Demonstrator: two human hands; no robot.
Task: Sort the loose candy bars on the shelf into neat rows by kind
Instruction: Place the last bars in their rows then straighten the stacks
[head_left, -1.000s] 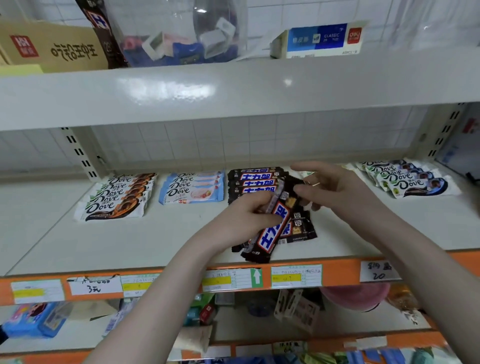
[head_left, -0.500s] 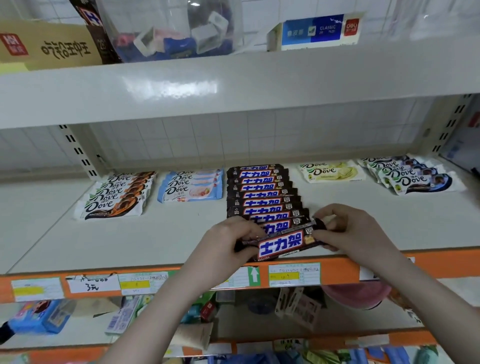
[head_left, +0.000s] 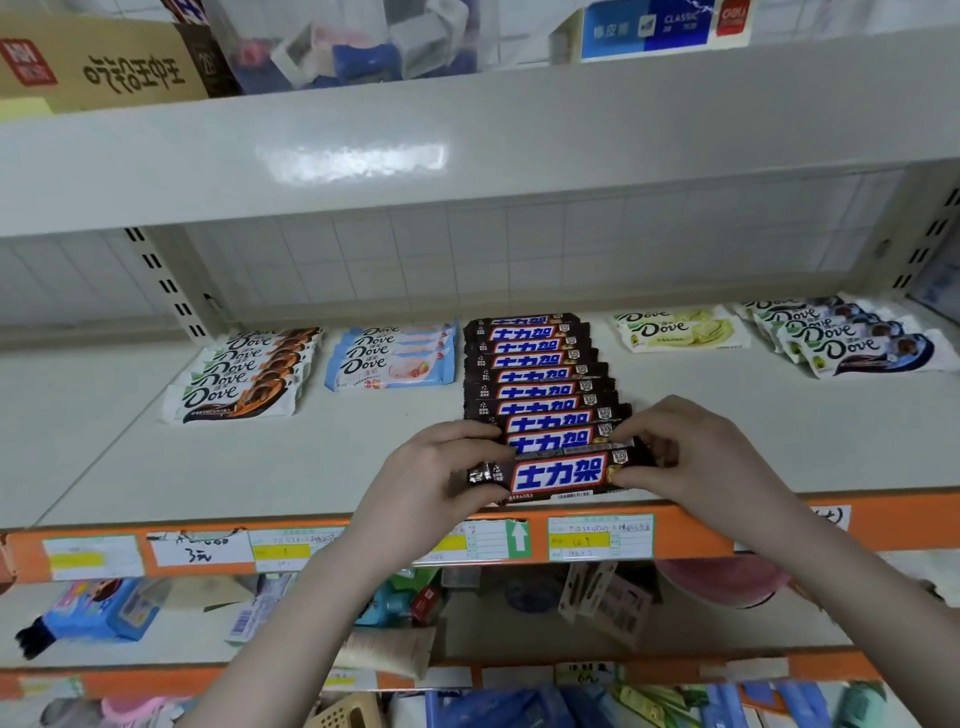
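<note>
A dark brown Snickers bar (head_left: 558, 475) lies flat at the front of a long overlapping row of the same bars (head_left: 535, 371) in the shelf's middle. My left hand (head_left: 431, 478) pinches its left end and my right hand (head_left: 696, 452) pinches its right end. Left of that row sit a stack of brown-and-orange Dove bars (head_left: 244, 376) and a stack of pale blue Dove bars (head_left: 392, 358). To the right lie pale green Dove bars (head_left: 678, 330) and a fanned row of dark blue Dove bars (head_left: 852, 335).
The grey shelf board (head_left: 130, 467) has an orange front rail (head_left: 883, 525) with price labels. An upper shelf (head_left: 467, 135) overhangs close above, carrying boxes. Lower shelves hold mixed goods.
One second ago both hands held a loose bunch of Snickers bars above the shelf. The bars now lie in one overlapping row, and the hands have come down to its front bar.
</note>
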